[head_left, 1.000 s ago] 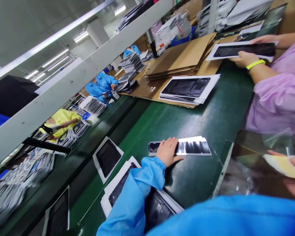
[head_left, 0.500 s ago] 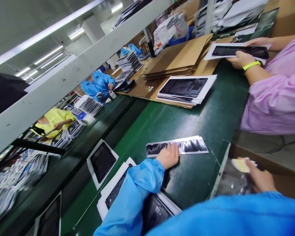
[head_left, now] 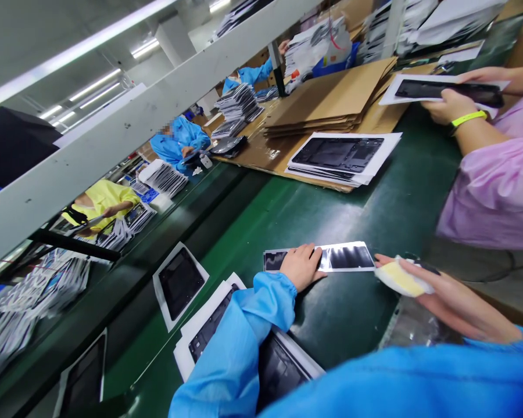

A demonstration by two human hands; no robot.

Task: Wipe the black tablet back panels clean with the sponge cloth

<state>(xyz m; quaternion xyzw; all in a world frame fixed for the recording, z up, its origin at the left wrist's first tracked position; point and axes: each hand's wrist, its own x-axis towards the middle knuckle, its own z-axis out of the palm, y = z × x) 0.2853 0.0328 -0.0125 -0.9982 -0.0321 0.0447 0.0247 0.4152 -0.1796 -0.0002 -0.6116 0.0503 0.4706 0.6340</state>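
My left hand (head_left: 301,267) lies flat on a long black strip with a white border (head_left: 348,256), which rests on the green work surface on at least one other strip. Its fingers are stretched out over the strip's left half. At the strip's right end, my right hand (head_left: 448,290) holds a white-and-yellow wiping pad (head_left: 401,277) between thumb and fingers. The fingertips come close to the strip's end; whether they touch it I cannot tell. By my left sleeve lie white sheets bearing black phone-shaped panels (head_left: 215,322), and further panels (head_left: 283,371) under the forearm.
A single black panel on white (head_left: 181,284) lies left on the bench (head_left: 244,232). A stack of panels (head_left: 340,157) sits on cardboard sheets (head_left: 326,98). A co-worker in a pink sleeve (head_left: 488,197) holds a panel at right. A clear plastic bag (head_left: 418,325) hangs below my right hand.
My right hand has risen from over the plastic bag and moved left with the wiping pad to the strip's right end. My left hand has flattened on the strip.
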